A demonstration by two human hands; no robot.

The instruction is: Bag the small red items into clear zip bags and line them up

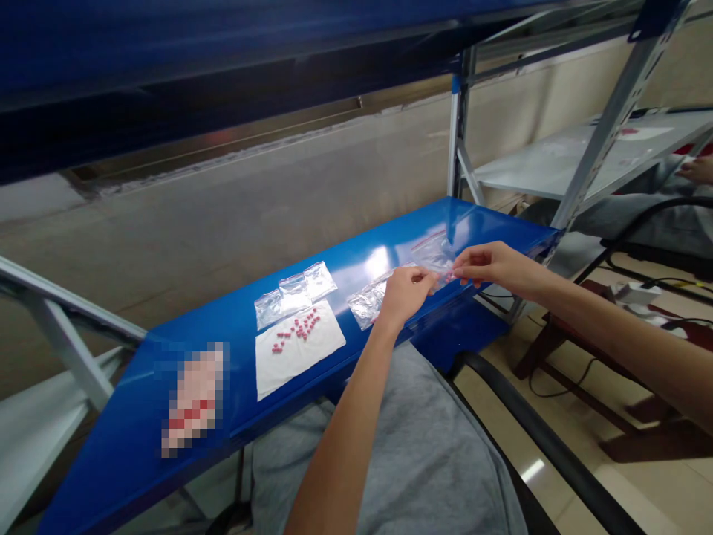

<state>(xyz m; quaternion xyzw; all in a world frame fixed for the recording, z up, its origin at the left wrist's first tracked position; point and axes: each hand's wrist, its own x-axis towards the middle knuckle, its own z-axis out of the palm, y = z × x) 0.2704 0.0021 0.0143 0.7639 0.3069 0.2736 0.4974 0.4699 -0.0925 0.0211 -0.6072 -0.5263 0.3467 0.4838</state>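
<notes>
Left grip [406, 293] and right grip [490, 266] are both pinched on the top edge of a clear zip bag [430, 251], fingers together, with the bag held just above a blue metal surface [234, 349] and a small pink bit showing by the right fingertips [460, 271]. A second clear bag [365, 302] lies flat under the left grip, touching it. Further left on the surface, three more clear bags [295, 292] overlap in a row. Just in front of them is a white paper sheet [301, 371] with a loose cluster of small pink pills [298, 331] on it. A pixelated packet [194, 397] lies near the surface's left end, contents unreadable. Up right, a co-worker's hand [699, 171] rests well apart, beside a white shelf [535, 167] with red-marked papers [646, 132]. A black chair arm [546, 438] runs beside the person's gray clothing [390, 446].
</notes>
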